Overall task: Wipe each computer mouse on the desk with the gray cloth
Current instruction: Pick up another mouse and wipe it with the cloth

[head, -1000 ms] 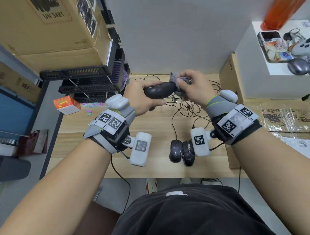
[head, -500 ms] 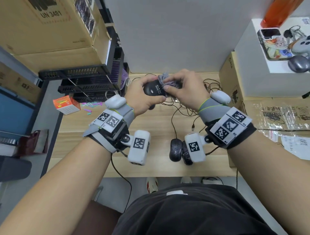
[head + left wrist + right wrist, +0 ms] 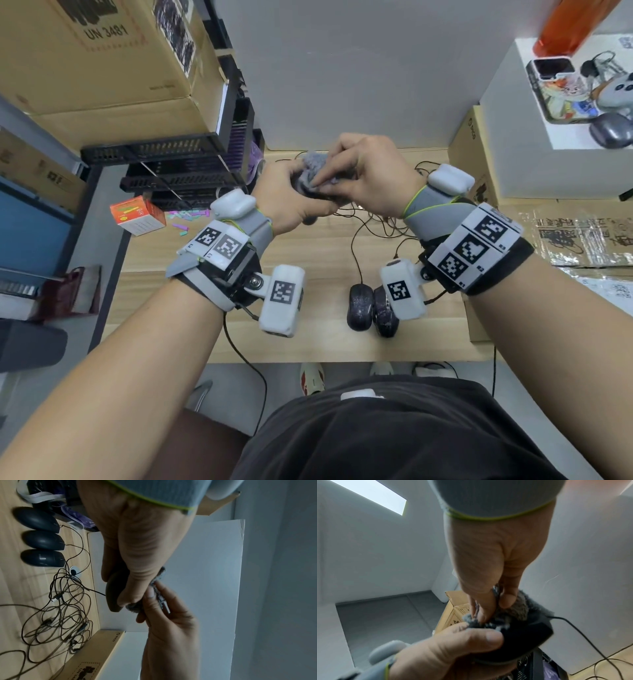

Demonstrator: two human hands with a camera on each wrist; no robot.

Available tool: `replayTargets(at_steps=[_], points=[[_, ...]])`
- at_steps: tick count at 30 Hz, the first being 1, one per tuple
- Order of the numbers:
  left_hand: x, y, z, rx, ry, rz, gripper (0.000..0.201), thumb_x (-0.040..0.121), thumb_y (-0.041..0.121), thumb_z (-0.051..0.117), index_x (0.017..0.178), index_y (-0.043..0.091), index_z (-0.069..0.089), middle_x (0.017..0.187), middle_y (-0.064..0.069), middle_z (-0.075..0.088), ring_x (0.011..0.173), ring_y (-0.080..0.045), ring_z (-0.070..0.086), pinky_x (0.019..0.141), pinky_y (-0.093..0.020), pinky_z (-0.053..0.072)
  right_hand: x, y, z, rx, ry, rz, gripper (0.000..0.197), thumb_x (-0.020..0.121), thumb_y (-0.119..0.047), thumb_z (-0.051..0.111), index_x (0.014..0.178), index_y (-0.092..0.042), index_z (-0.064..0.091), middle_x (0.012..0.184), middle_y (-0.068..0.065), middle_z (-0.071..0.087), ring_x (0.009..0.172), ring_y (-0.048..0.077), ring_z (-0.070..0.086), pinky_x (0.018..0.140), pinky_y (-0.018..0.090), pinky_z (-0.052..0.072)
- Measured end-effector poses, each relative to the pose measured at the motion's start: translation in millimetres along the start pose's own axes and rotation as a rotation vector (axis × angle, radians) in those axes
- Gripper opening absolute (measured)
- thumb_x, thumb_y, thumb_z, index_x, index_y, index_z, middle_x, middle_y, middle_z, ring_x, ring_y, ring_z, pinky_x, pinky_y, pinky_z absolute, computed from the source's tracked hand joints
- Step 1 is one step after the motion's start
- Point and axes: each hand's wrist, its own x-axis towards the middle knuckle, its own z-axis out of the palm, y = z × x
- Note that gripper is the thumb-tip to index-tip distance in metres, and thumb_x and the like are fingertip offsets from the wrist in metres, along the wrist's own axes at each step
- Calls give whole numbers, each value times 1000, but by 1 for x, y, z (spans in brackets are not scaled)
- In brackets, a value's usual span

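Above the back of the wooden desk (image 3: 308, 342), my left hand (image 3: 291, 200) grips a black wired mouse (image 3: 313, 197). My right hand (image 3: 342, 171) pinches the fluffy gray cloth (image 3: 313, 164) and presses it onto the top of the mouse. The left wrist view shows the mouse (image 3: 113, 592) under my left thumb, with the cloth (image 3: 160, 574) behind it. Seen from the right wrist, the cloth (image 3: 518, 609) covers part of the mouse (image 3: 525, 635). Two more black mice (image 3: 359, 306) lie near the desk's front edge. Three mice (image 3: 42, 540) lie in a row on the desk.
A tangle of thin cables (image 3: 370, 222) lies on the desk below my hands. Black trays (image 3: 178, 164) and cardboard boxes (image 3: 102, 68) stand at the left, with a small orange box (image 3: 137, 216) beside them. A white box (image 3: 548, 120) with small items stands at the right.
My right hand has drawn the cloth from the mouse's right end leftward over its top. Both hands have shifted slightly up and away from me.
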Motion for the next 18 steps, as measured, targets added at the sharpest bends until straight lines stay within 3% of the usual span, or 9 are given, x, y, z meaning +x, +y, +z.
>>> replayTargets(at_steps=[2, 4, 6, 10, 13, 16, 18], points=[[0, 2, 0, 20, 12, 8, 31, 67, -8, 85, 82, 10, 65, 66, -9, 61, 52, -20, 52, 44, -21, 39, 1, 2, 0, -20, 55, 14, 13, 79, -22, 77, 92, -22, 79, 88, 2, 58, 78, 20, 59, 73, 29, 46], [1, 3, -2, 15, 18, 2, 31, 66, -10, 84, 80, 9, 64, 65, -9, 58, 53, -19, 49, 41, -17, 35, -2, -1, 2, 19, 28, -55, 13, 79, -19, 76, 92, -21, 79, 88, 1, 58, 76, 14, 56, 71, 22, 44], [1, 4, -2, 17, 13, -6, 30, 67, -12, 83, 78, 7, 62, 64, -10, 56, 51, -19, 48, 40, -17, 34, -2, -3, 2, 33, -5, -81, 14, 79, -18, 77, 92, -22, 79, 87, -2, 56, 75, 12, 55, 69, 18, 41], [3, 6, 0, 77, 7, -21, 26, 67, -3, 83, 74, 5, 60, 57, -10, 57, 47, -17, 46, 41, -18, 31, 2, -4, 2, 11, 77, -18, 12, 79, -20, 76, 91, -21, 79, 86, -4, 54, 75, 14, 55, 68, 18, 37], [5, 3, -1, 46, 1, -14, 33, 66, -13, 80, 69, 11, 58, 58, -2, 57, 50, -17, 47, 47, -20, 38, 2, -8, 0, 10, -39, -59, 13, 78, -18, 76, 91, -22, 79, 86, -3, 57, 74, 11, 54, 67, 12, 37], [2, 1, 0, 72, -21, 14, 32, 66, -7, 85, 85, 14, 70, 71, -8, 63, 59, -21, 53, 55, -33, 47, 7, 1, -9, -138, -104, 58, 15, 79, -22, 77, 94, -24, 78, 93, 5, 65, 83, 23, 61, 75, 27, 44], [2, 1, 2, 98, 0, 10, 36, 67, -3, 87, 92, 17, 72, 71, -5, 65, 57, -20, 54, 53, -31, 50, 8, 7, -10, -199, -15, 149, 15, 81, -26, 75, 96, -25, 78, 94, 8, 66, 88, 28, 62, 78, 33, 45]])
